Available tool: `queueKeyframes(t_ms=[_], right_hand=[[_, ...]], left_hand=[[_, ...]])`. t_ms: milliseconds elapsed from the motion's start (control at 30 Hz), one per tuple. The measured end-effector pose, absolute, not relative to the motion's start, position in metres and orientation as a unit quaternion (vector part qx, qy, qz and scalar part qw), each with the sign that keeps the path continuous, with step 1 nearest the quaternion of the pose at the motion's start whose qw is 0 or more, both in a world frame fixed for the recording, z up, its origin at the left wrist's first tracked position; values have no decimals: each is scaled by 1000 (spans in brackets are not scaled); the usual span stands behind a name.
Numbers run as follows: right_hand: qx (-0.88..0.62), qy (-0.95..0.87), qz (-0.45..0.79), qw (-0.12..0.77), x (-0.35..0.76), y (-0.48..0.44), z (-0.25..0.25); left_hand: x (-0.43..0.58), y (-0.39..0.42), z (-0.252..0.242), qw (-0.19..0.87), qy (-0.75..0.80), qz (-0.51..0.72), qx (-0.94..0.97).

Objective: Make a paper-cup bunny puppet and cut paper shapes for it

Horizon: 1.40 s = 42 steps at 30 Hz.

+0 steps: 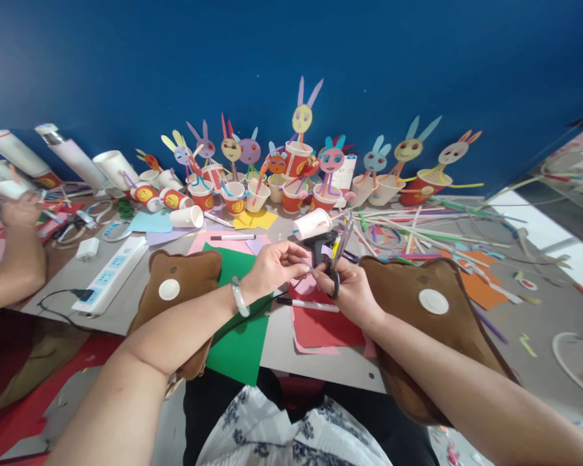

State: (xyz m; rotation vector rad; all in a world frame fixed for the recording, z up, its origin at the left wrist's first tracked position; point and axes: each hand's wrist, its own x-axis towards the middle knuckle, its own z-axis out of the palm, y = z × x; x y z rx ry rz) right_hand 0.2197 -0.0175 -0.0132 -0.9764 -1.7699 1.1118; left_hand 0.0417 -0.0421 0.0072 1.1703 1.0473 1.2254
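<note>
Scissors (339,249) with dark handles are held in my right hand (352,294), their blades pointing up and away from me. Beside it, my left hand (276,268) has its thumb and fingertips pinched together close to the scissor handles. What they pinch is too small to make out. Just beyond the hands lies a black glue gun (319,242). Under them are a red paper sheet (328,329) and a marker (308,304). A green paper sheet (238,353) extends below my left wrist.
Paper cups with rabbit-faced figures, such as a red cup (420,188), line the blue wall. Brown cushions (403,317) flank my arms. Pipe cleaners (427,223) and paper scraps spread right. A power strip (109,275) lies left, near another person's hand (19,210).
</note>
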Motion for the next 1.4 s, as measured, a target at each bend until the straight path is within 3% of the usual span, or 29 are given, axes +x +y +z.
queueKeyframes(t_ms=[1133, 1400], right_hand=[[-385, -666, 472, 430, 218, -16, -15], [-381, -652, 487, 438, 219, -15, -18]], left_hand=[[38, -37, -2, 528, 425, 541, 498], [48, -37, -11, 598, 421, 519, 443]])
